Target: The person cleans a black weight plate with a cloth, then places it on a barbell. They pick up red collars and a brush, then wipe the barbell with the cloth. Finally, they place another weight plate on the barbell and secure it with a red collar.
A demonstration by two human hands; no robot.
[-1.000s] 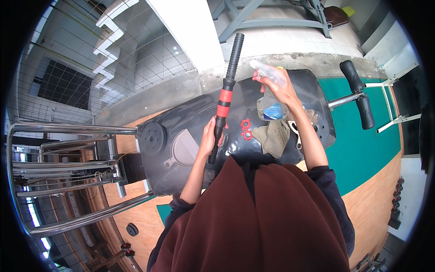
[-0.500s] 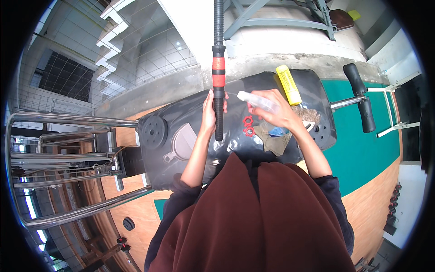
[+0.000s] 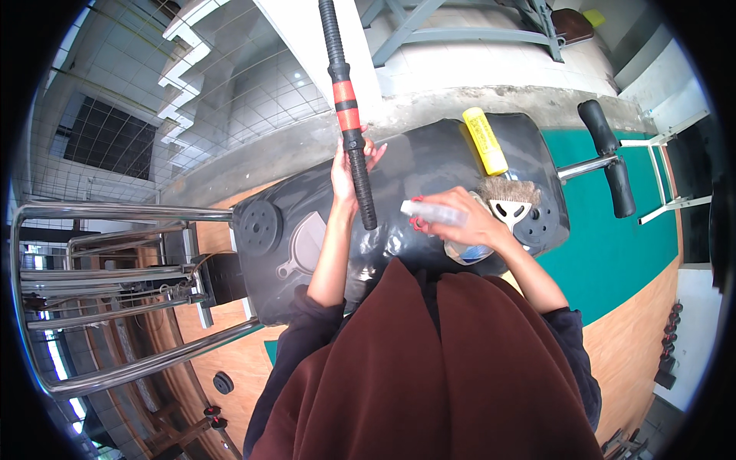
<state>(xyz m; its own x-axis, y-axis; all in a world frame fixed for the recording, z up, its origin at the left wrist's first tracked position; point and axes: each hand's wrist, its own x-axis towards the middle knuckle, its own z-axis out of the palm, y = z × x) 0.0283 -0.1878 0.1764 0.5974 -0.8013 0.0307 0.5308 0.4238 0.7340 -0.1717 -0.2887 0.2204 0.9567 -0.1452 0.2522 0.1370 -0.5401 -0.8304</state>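
A person's two bare hands work above a padded black tabletop (image 3: 418, 170). The left hand (image 3: 345, 175) has a loose grip on a black bar (image 3: 346, 115) with red bands — some fingers curl around it, others spread away, and the bar stands tilted above the tabletop. Most of its length rises beyond the grip; its lower end reaches just to the right of it.

The right hand (image 3: 477, 224) closes firmly around the neck of a spray bottle (image 3: 437, 212), whose clear head points left toward the bar's lower end.

Just beyond the right grip lies a yellow cylinder (image 3: 485, 142); to its right, a bristled brush (image 3: 510, 190) with a white handle partly covers one black plate (image 3: 539, 226). Past the left grip, on its left, lie a grey scoop-shaped piece (image 3: 308, 244) and another black plate (image 3: 261, 228).

The work seems under way — bar raised, nozzle facing it. No mist shows, so whether any liquid has landed is unclear. Both plates are off the bar, and the brush lies unheld; how much is left cannot be told.
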